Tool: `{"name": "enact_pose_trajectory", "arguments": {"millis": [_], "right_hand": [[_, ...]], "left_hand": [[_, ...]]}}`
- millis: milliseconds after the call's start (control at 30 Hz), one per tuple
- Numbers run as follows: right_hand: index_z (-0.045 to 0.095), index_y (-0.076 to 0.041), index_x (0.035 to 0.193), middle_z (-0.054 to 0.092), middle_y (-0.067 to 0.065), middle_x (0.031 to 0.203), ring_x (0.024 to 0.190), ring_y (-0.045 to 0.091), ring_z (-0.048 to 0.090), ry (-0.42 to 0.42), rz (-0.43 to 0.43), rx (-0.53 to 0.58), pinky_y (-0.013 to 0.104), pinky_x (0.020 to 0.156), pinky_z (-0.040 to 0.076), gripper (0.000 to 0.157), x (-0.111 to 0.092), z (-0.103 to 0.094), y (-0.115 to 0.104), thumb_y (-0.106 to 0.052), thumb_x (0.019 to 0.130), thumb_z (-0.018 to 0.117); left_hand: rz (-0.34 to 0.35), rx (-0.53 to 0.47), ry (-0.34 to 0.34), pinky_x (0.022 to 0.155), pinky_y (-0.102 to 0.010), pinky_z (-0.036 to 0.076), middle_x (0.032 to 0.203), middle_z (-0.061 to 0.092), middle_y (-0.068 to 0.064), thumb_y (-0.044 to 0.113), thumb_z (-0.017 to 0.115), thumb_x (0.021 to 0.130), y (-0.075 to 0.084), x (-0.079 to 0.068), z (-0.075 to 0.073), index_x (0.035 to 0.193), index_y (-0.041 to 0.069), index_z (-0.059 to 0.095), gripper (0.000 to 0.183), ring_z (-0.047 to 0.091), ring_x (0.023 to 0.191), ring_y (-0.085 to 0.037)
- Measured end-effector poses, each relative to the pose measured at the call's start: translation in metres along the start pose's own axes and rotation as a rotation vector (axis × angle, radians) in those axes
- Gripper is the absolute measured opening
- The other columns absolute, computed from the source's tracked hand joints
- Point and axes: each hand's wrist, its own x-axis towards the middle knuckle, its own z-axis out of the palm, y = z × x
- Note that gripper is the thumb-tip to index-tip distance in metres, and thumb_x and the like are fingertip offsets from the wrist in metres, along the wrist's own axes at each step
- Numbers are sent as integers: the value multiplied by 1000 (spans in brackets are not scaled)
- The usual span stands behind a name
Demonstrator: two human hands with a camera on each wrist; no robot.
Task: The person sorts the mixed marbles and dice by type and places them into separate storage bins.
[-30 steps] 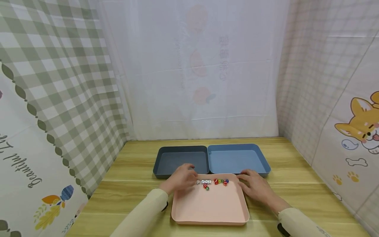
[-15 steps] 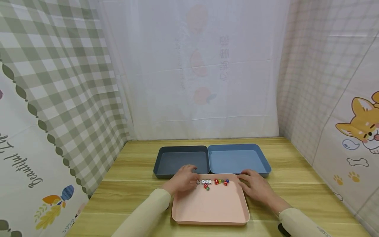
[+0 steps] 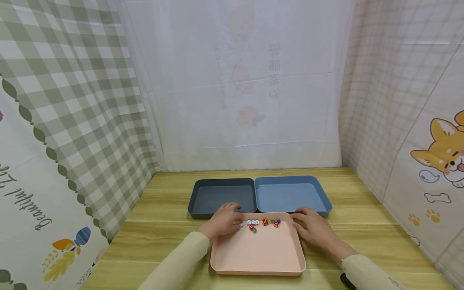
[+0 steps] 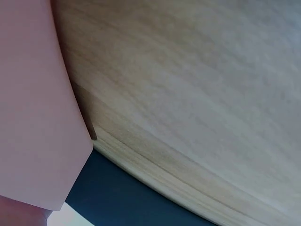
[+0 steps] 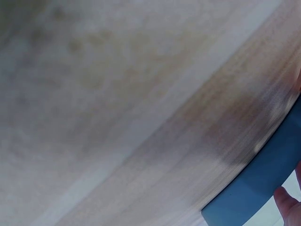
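Note:
A shallow pink tray (image 3: 257, 253) holds several small dice and coloured beads along its far side. My left hand (image 3: 222, 221) reaches over its left rim, fingertips pinching a white die (image 3: 241, 225) that they partly cover. Just right of it lies a row of white dice (image 3: 252, 222). A red die (image 3: 251, 227) and a green bead (image 3: 254, 230) sit in front of that row. Farther right is a cluster with another red die (image 3: 265, 222) and a blue bead (image 3: 278, 221). My right hand (image 3: 314, 229) rests at the tray's far right corner, fingers loosely bent, holding nothing.
Behind the pink tray, a dark grey-blue tray (image 3: 222, 183) and a lighter blue tray (image 3: 290, 181) stand side by side on the wooden table (image 3: 159, 237). Fabric hangs at the back (image 3: 203, 133) and on both sides.
My left hand has moved slightly right onto the leftmost white die, which was fully visible and is now partly covered and shifted a little. My right hand stays in place.

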Motion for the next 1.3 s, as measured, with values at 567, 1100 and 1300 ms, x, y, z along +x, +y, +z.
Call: {"name": "enact_pose_trajectory", "arguments": {"millis": [567,1100,1300], "right_hand": [[74,-10,113,63,12,113,105,33,59,6,-9,5,52,86,52,25,1,1,1,-17,90,73],[74,-10,114,63,12,114,105,33,59,14,-11,7,53,86,51,25,1,3,3,-17,89,73],[74,-9,113,63,11,113,104,32,59,12,-7,3,52,86,52,25,1,3,3,-18,89,73]], "left_hand": [[-3,-69,24,110,-49,34,136,55,-8,32,74,90,-6,-3,3,104,26,75,15,45,131,-28],[-22,-149,44,109,-49,35,136,55,-11,32,75,89,-9,-3,6,102,26,76,14,46,131,-29],[-33,-191,68,109,-50,34,136,55,-12,32,75,89,-10,-5,4,103,24,76,16,45,131,-30]]}}
